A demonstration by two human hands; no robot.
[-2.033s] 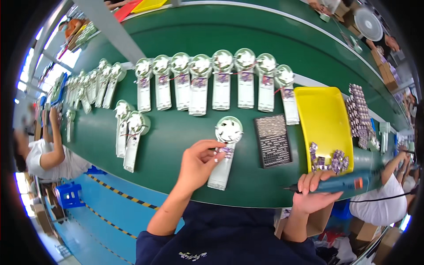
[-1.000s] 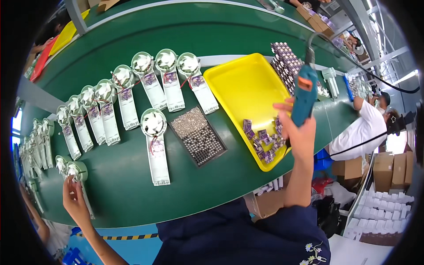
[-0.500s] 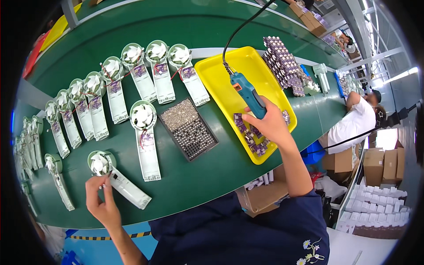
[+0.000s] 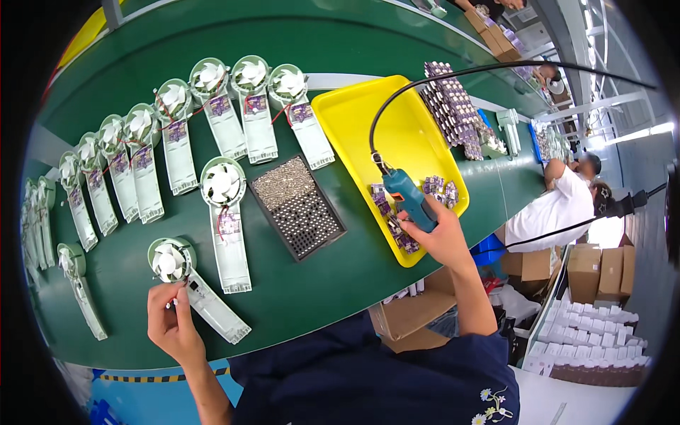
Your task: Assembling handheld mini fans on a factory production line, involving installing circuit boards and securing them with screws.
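Note:
My right hand [image 4: 448,237] is wrapped round a teal electric screwdriver [image 4: 409,198], held over the near part of a yellow tray [image 4: 347,120]. Small purple circuit boards [image 4: 404,237] lie in that tray below and beside the tool. At the table's near edge, my left hand [image 4: 173,326] pinches its fingers together just below the round head of a pale green handheld fan housing [image 4: 216,309]. A tiny whitish bit shows between the fingertips, too small to name. White blades [image 4: 170,263] fill the housing's head, and its open handle shows no purple board.
A black perforated screw tray [image 4: 299,209] sits mid-table, partly covered with screws. Beside it lies a fan housing with a board [image 4: 228,224]. Several more fan housings [image 4: 178,138] stretch in an arc behind. Stacked boards [image 4: 453,106] stand beyond the yellow tray. A co-worker [image 4: 552,202] is at right.
My right hand and the screwdriver have moved down and toward me over the boards, the tool's cord now sweeping right. My left hand stays by the same fan housing, fingers still pinched.

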